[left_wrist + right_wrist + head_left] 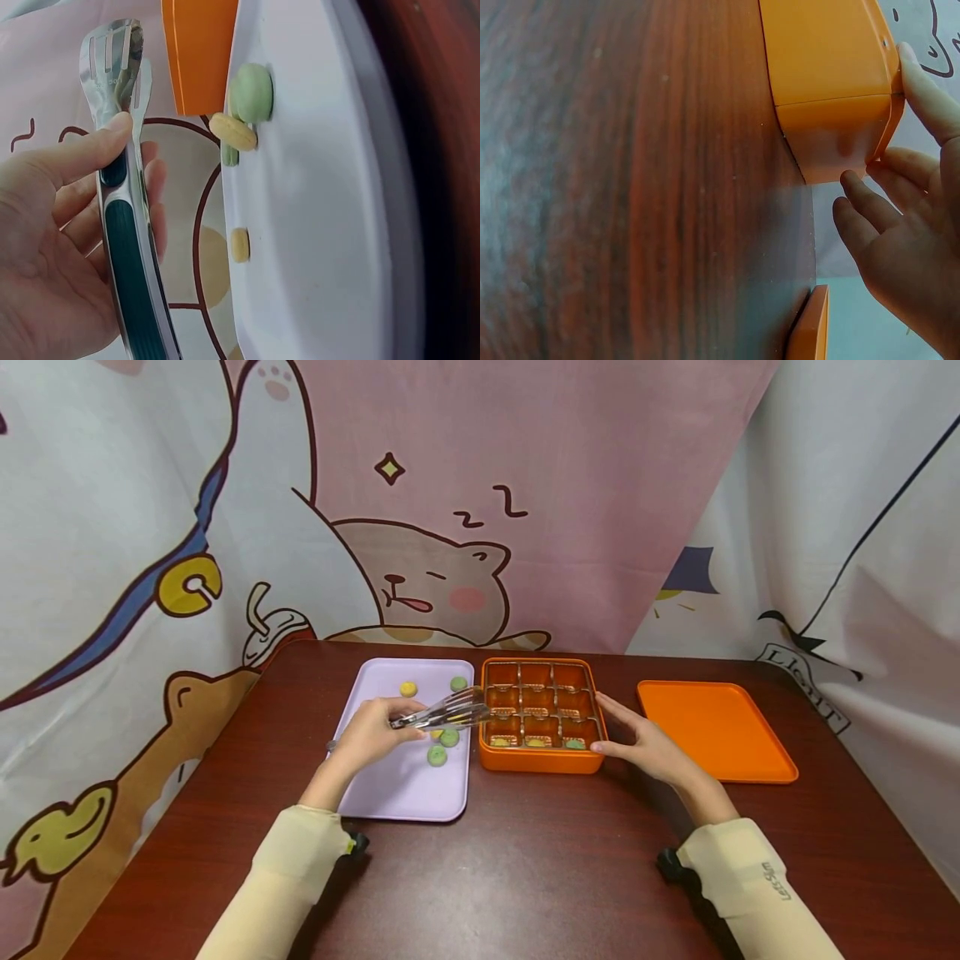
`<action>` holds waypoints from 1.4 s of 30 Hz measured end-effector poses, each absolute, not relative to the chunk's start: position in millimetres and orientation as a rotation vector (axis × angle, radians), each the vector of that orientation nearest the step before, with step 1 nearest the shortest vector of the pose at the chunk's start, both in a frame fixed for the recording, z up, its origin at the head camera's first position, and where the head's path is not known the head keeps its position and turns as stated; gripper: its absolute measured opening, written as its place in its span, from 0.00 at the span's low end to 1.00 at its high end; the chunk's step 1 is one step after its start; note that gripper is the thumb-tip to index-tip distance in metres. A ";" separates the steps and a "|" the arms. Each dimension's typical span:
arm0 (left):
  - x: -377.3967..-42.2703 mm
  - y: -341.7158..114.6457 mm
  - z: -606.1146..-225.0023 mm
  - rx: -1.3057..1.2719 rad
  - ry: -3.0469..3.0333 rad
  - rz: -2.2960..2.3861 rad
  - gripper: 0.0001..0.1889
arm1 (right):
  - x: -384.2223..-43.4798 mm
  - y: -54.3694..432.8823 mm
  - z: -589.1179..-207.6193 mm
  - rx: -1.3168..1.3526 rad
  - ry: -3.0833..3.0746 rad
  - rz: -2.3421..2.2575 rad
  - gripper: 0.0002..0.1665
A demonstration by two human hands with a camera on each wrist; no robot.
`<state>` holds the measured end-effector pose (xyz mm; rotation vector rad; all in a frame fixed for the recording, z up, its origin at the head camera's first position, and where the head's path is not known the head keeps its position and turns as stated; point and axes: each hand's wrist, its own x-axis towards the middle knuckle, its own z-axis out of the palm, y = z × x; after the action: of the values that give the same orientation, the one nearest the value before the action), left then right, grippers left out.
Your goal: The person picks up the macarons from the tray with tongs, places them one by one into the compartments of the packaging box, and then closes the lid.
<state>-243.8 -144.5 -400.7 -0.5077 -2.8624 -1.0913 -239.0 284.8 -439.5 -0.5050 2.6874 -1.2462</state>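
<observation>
My left hand (372, 732) grips metal tongs (120, 142) with dark green handle inserts. Their slotted tips reach over the left edge of an orange box (542, 762); I cannot tell whether anything is between them. The box has a clear divider insert with several compartments. In its front row lie a yellow macaron (502, 742), another yellow one (537, 743) and a green one (575, 745). Fingers of my right hand (647, 747) touch the box's right side, thumb near the front corner. Beneath the tongs, a lilac tray (397, 789) bears several yellow and green macarons (437, 755).
An orange lid (712, 727) lies flat to the right of the box. The dark wooden table (495, 877) runs back to a printed curtain (600, 510) close behind the tray and box. A wrist camera (357, 845) sits on the left sleeve.
</observation>
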 end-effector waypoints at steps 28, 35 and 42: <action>-242.6 -186.1 -419.2 -0.390 -2.898 -1.096 0.18 | -239.1 286.2 -441.3 -0.518 2.679 -1.267 0.50; -243.4 -190.8 -423.9 -0.339 -2.932 -1.141 0.19 | -238.8 286.5 -441.7 -0.521 2.686 -1.253 0.50; -243.9 -194.8 -428.0 -0.314 -2.973 -1.123 0.19 | -238.5 286.5 -441.9 -0.529 2.683 -1.267 0.49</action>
<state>-243.9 -194.8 -428.0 -0.3143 -2.9726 -1.1228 -238.5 286.5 -441.9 -0.5291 2.6831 -1.2669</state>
